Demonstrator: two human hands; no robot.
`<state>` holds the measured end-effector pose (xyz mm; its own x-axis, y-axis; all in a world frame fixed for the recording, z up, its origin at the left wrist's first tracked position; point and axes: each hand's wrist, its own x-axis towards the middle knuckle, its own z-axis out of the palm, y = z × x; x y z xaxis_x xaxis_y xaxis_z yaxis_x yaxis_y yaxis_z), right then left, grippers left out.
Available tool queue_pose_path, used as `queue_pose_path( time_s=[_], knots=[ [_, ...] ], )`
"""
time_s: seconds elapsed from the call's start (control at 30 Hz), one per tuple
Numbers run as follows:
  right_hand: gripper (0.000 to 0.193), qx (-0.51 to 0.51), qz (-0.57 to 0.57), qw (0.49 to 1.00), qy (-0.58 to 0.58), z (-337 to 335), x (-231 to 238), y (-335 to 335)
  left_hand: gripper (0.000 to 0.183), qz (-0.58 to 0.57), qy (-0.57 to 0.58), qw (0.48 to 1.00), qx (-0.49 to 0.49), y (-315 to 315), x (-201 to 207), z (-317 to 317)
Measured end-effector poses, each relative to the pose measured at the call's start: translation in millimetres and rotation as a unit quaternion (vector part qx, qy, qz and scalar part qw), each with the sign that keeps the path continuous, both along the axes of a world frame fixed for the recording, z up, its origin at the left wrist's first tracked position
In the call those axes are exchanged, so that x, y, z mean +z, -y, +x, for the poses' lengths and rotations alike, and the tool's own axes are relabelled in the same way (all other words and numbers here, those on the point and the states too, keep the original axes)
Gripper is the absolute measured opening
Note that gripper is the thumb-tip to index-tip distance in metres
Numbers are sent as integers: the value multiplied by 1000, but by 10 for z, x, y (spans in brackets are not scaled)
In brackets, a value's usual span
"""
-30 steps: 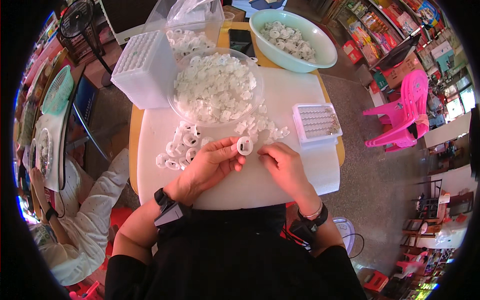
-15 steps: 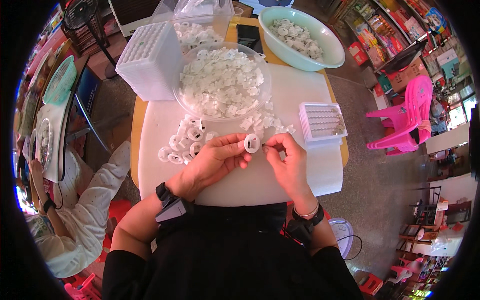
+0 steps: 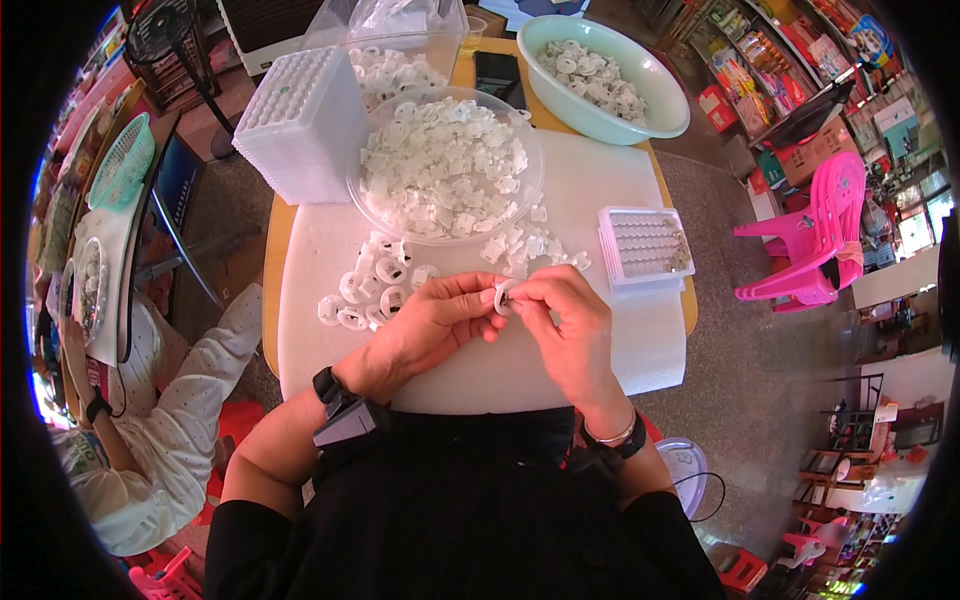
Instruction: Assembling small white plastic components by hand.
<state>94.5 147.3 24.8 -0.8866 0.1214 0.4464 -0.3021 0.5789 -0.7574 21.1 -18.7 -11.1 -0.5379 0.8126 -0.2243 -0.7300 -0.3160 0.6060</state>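
My left hand pinches a small round white plastic part by its edge, tilted so it shows nearly edge-on. The fingertips of my right hand are closed against the part's right side; whatever they hold is too small and hidden to make out. Left of my hands lies a loose group of similar round white parts with dark slots. Just beyond my fingers, small translucent white pieces are scattered on the white foam sheet.
A clear round tub heaped with white pieces stands beyond my hands. Stacked white trays rise at its left; a clear box, a phone and a pale green basin sit behind. A small tray lies right. A person's arm shows left.
My right hand has moved left, bringing its fingertips against the round part. The part has turned from facing up to nearly edge-on. My left hand stays in place.
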Motion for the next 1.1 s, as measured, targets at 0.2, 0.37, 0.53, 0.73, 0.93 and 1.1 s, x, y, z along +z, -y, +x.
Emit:
queue_pose_path(
  time_s=[0.2,0.37,0.53,0.73,0.93,1.1],
  knots=[
    [10,28,-23,997,71,35,33,-32,27,-10,-5,1000,-2,-7,0,-1],
    [11,9,-1,999,32,38,-8,-36,27,-4,-6,1000,-2,-24,8,-2],
    [11,-1,80,996,-46,-20,-33,-19,27,-7,-6,1000,-9,-6,-20,-5],
    [9,43,-82,991,100,3,26,-76,27,-23,-6,1000,-14,-11,2,-2],
    [11,77,-266,930,240,-22,-14,-172,30,-47,-40,997,-35,-17,24,11],
    [13,76,-319,914,240,-45,-42,-176,33,-47,-61,996,-47,-29,18,26]
  ],
)
